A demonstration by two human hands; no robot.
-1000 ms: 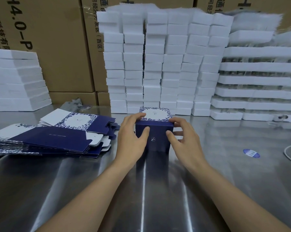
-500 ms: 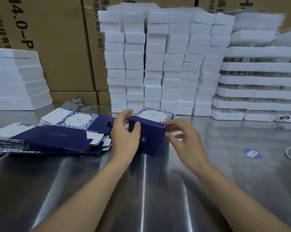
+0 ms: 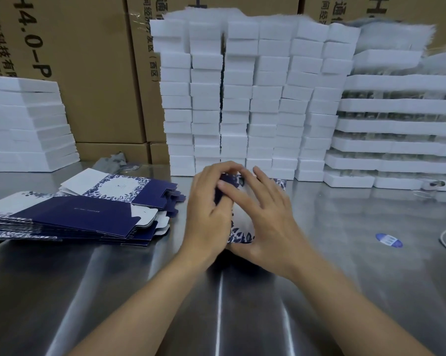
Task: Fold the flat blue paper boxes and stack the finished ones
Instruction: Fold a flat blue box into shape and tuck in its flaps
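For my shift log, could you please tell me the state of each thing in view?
blue box: formed, mostly covered
left hand: fingers curled, gripping the blue box
right hand: fingers straight, pressing the blue box
flat boxes: unfolded, piled loosely
foam blocks: stacked in columns

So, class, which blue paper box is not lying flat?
The box gripped by the left hand and pressed by the right hand; the others lie flat in the pile to its left.

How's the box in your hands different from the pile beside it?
The box is opened into shape, held between the left hand and right hand; the flat pile lies collapsed on the table, untouched. The box is one; the flat pile, many. Both show navy and floral print.
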